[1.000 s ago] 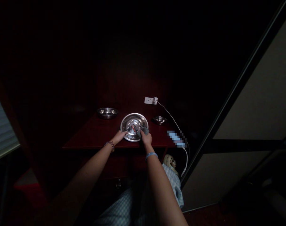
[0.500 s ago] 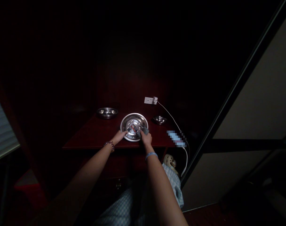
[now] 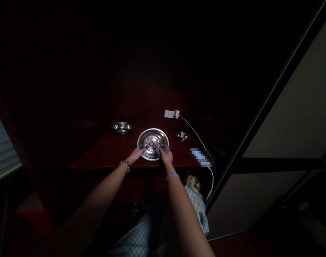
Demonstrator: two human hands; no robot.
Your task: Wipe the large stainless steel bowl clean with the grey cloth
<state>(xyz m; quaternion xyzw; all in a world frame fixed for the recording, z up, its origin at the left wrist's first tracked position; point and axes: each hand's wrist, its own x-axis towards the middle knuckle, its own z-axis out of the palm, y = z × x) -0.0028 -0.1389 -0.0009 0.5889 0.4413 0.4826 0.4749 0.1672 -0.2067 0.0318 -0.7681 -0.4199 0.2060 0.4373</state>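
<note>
A shiny stainless steel bowl (image 3: 150,138), tilted toward me over the dark red desk top, has a dark label with orange on its inner bottom. My left hand (image 3: 136,155) is closed on its lower left rim, thumb on the inside. At the bowl's right side, my right hand (image 3: 167,157) is closed around a bunched grey cloth (image 3: 166,147) that lies against the inner wall. Whether its hidden fingers also grip the rim, I cannot tell.
A second steel bowl (image 3: 122,128) stands at the back left, and a smaller steel bowl (image 3: 182,136) at the right. From a wall socket (image 3: 169,114), a white cable (image 3: 193,129) runs down to a blurred-out phone-like object (image 3: 201,157). A beige clog (image 3: 193,182) sits below the desk edge.
</note>
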